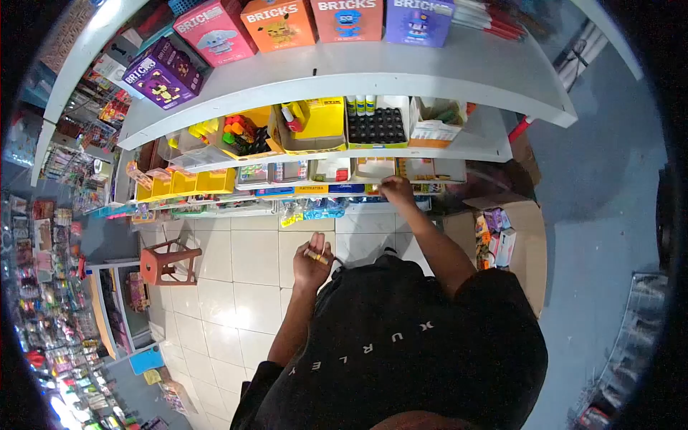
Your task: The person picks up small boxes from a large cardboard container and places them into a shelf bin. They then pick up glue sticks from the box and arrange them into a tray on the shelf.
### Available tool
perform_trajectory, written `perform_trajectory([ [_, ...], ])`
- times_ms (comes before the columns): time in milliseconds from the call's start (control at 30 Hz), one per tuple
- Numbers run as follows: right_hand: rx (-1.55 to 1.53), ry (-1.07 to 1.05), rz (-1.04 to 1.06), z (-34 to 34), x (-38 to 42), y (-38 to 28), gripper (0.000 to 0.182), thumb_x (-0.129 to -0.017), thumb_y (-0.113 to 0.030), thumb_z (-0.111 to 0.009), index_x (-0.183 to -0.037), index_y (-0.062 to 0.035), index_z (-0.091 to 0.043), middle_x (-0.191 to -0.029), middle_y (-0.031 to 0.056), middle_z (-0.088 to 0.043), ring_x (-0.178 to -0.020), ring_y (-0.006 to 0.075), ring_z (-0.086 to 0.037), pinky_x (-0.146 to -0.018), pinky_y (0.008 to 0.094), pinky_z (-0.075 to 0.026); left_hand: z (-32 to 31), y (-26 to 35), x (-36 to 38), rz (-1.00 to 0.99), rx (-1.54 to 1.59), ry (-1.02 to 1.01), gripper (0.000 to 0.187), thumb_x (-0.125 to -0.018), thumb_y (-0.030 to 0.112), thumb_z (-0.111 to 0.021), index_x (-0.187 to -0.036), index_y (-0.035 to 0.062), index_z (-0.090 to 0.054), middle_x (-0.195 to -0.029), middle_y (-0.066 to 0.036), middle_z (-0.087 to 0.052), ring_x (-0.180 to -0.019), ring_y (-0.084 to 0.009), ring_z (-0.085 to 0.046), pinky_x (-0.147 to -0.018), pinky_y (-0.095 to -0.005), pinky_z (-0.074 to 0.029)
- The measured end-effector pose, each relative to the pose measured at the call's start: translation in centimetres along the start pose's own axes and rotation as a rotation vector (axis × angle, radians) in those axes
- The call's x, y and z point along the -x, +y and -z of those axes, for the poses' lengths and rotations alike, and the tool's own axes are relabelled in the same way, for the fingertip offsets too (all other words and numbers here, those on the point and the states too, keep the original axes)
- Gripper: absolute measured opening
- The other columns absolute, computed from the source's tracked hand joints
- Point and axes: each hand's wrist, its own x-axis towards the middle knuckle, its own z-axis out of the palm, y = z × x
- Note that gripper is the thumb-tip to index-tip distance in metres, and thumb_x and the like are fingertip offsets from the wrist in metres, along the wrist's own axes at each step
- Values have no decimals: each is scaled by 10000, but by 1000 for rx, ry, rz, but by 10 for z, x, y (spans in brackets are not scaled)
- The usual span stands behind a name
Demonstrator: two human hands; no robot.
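Note:
My left hand [313, 262] is palm up over the tiled floor, its fingers curled around a small tan stick-like item [316, 256]. Farther right, my right hand [396, 192] reaches to the front of a lower shelf, beside a white open box [375, 170] with small items in it. Its fingers are bent together, and whatever is between them is too small to make out. Left of that box is another white box [330, 170] holding a small red item. A tray with yellowish small items [428, 176] lies to the right.
Above, a white shelf [344, 75] holds several BRICKS boxes [279, 25]. Yellow bins [215, 181] line the lower shelf at left. A reddish stool [170, 262] stands on the floor at left. An open cardboard box [527, 247] with packages stands at right.

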Motion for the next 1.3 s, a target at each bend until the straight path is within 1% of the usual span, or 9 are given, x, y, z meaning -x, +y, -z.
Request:
perform_trajectory([
  [133, 218, 67, -70, -18, -58, -6, 222, -701, -170, -786, -865, -52, -694, -825, 49, -706, -738, 159, -669, -694, 308, -538, 21, 8, 30, -69, 49, -69, 295, -911, 193, -505, -1154, 80, -629, -1135, -34, -673, -1000, -175, -616, -924, -319, -469],
  [233, 75, 74, -23, -52, -115, 41, 267, -679, -219, -786, -900, -90, -710, -851, 33, -716, -782, 187, -679, -737, 316, -539, 38, 7, 46, -112, 86, -152, 296, -918, 197, -495, -1157, 88, -631, -1139, -28, -673, -1005, -178, -616, -930, -320, -465],
  [267, 525, -44, -23, -53, -116, 23, 444, -874, -426, -535, -1188, -129, -635, -1205, 118, -637, -1174, 270, -567, -972, 424, -448, 41, 5, 52, -155, 74, -61, 305, -923, 207, -478, -1172, 93, -614, -1137, -18, -668, -951, -183, -612, -884, -320, -462],
  [400, 761, -7, 210, -73, -122, 19, 495, -924, -496, -470, -1244, -143, -605, -1301, 136, -576, -1235, 346, -504, -1071, 515, -332, 41, -4, 64, -235, 110, -4, 296, -920, 216, -453, -1153, 90, -584, -1092, -4, -647, -862, -187, -585, -803, -323, -451],
  [533, 890, -96, 80, -77, -125, 11, 554, -929, -481, -475, -1381, -160, -487, -1461, 124, -431, -1335, 333, -411, -1110, 491, -310, 22, -14, 73, -311, 94, 172, 260, -909, 219, -436, -1082, 86, -579, -1018, 20, -629, -832, -176, -566, -777, -319, -444],
  [867, 850, -79, 125, -77, -125, 9, 483, -882, -369, -593, -1281, -109, -519, -1315, 131, -518, -1168, 304, -504, -973, 409, -419, 44, -24, 75, -358, 169, 65, 309, -932, 237, -412, -1124, 66, -585, -1090, -10, -647, -885, -206, -597, -802, -334, -464],
  [967, 806, -76, 119, -78, -127, 10, 445, -868, -326, -627, -1235, -91, -538, -1252, 136, -555, -1091, 294, -551, -913, 390, -460, 37, -28, 77, -375, 203, 160, 348, -930, 245, -425, -1172, 57, -591, -1129, -41, -657, -894, -224, -599, -814, -345, -466],
  [1133, 556, -73, 30, -73, -128, 24, 385, -846, -255, -682, -1159, -62, -569, -1146, 145, -618, -963, 278, -628, -814, 357, -528, 41, -23, 71, -311, 120, -34, 369, -942, 222, -459, -1263, 67, -554, -1250, -45, -610, -1047, -200, -584, -926, -345, -462],
  [1300, -483, -179, -235, -46, -63, 11, 261, -834, -123, -716, -1038, -16, -594, -1010, 164, -668, -837, 253, -687, -700, 330, -585, -4, -13, 46, -269, 129, -102, 426, -915, 227, -490, -1300, 49, -520, -1287, -53, -581, -1156, -220, -515, -1015, -366, -395],
])
